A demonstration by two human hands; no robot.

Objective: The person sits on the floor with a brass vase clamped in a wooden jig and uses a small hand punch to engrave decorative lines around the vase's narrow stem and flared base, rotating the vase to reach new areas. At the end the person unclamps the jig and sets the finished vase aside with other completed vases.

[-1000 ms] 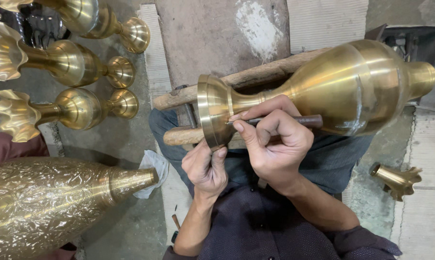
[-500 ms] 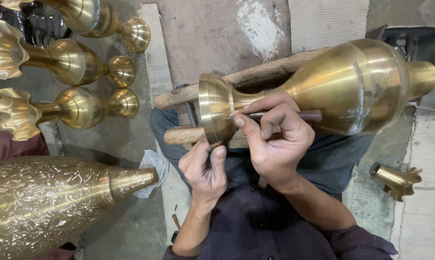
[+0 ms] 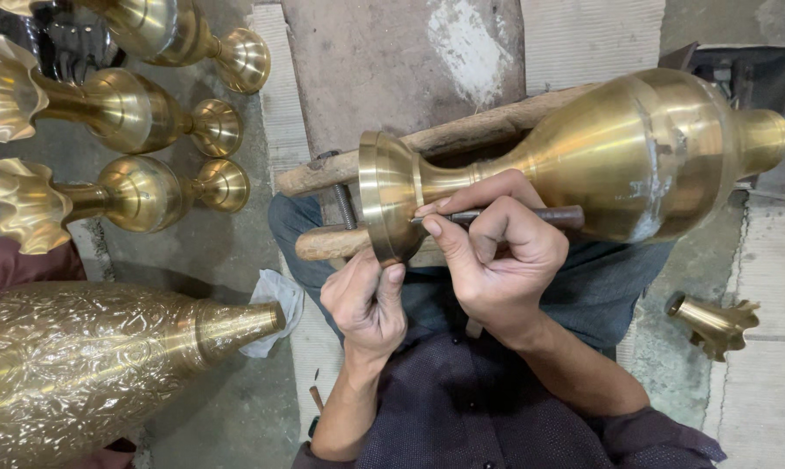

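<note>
A large plain brass vase (image 3: 636, 156) lies on its side across a wooden rest (image 3: 462, 139) over my lap, its round foot toward the left. My right hand (image 3: 497, 252) grips a thin dark metal tool (image 3: 531, 214) like a pen, its tip against the vase's foot. My left hand (image 3: 366, 300) sits just below the foot, thumb pressed to its lower rim.
Three fluted brass vases (image 3: 106, 195) lie on the floor at the upper left. A big engraved brass vessel (image 3: 89, 365) fills the lower left beside a white cloth (image 3: 275, 304). A small brass piece (image 3: 714, 321) lies at the right.
My left hand has shifted up so its thumb meets the foot's rim. The right hand and tool stay at the foot with only slight movement.
</note>
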